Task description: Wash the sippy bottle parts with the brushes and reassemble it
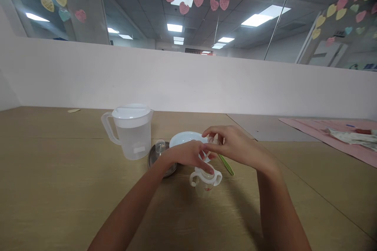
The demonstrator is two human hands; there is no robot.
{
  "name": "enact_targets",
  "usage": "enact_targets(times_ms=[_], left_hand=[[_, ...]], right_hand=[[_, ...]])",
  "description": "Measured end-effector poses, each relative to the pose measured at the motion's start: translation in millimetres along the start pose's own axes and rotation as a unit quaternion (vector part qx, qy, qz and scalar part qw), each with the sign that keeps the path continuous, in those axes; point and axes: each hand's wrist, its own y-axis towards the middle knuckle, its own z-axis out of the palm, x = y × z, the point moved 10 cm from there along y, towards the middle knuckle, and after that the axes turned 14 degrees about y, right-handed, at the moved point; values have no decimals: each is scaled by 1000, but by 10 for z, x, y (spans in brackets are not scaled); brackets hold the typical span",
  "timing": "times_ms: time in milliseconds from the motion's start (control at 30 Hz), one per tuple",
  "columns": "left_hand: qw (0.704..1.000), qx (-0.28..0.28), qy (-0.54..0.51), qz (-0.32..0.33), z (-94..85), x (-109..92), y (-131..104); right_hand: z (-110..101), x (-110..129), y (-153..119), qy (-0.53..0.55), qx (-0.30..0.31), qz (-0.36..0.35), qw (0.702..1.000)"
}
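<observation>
A clear baby bottle [205, 189] with a white two-handled collar stands upright on the table in front of me. Closed about its neck is my left hand [188, 153], thumb on the near side and fingers partly hidden behind. Just above the opening, my right hand [231, 143] pinches a small translucent bottle top [214, 140]; a thin pale tube appears to run down from it toward the bottle. Behind both hands lies a white plate [184, 137], partly covered by them. A green-handled utensil [226, 164] rests right of the bottle, its far end hidden.
A translucent lidded pitcher [134, 137] stands at left. Beside it, a round metal dish [153, 159] holds a small clear container [160, 147]. Far right is a pink cloth [332, 143] with items on it. A white wall [188, 82] borders the table's back.
</observation>
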Motion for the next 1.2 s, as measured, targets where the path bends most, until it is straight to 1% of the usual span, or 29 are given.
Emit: enact_targets(times_ms=[67,200,300,433,600,667,800,967,1033,1100,1133,1200], left_hand=[[1000,25,-4,1,83,5,7],[999,45,26,5,179,32,24],[998,45,42,12,209,63,51],[998,28,53,4,176,115,70],[997,28,74,-12,111,173,36],[996,25,83,-20,80,214,17],[994,21,101,-26,65,271,0],[990,14,139,-36,34,278,-21],[989,17,142,-46,-3,311,-59],[988,20,131,-76,-52,438,-117],[986,18,131,-103,-83,549,-152],[972,-5,154,-177,-174,845,-233]], right_hand=[[41,-13,14,-6,15,2,1000],[-78,1,20,-27,-42,-26,998],[-148,-11,4,-29,-62,-39,997],[-181,-67,1,-43,-65,-29,996],[-195,-106,6,-48,-72,-24,996],[-183,-111,5,-49,-65,-20,996],[-42,-127,32,-58,-14,0,998],[310,-186,137,-73,73,13,995],[420,-249,175,-96,95,26,990],[463,-302,202,-125,96,37,987],[474,-318,210,-137,95,39,985],[496,-325,211,-145,101,38,984]])
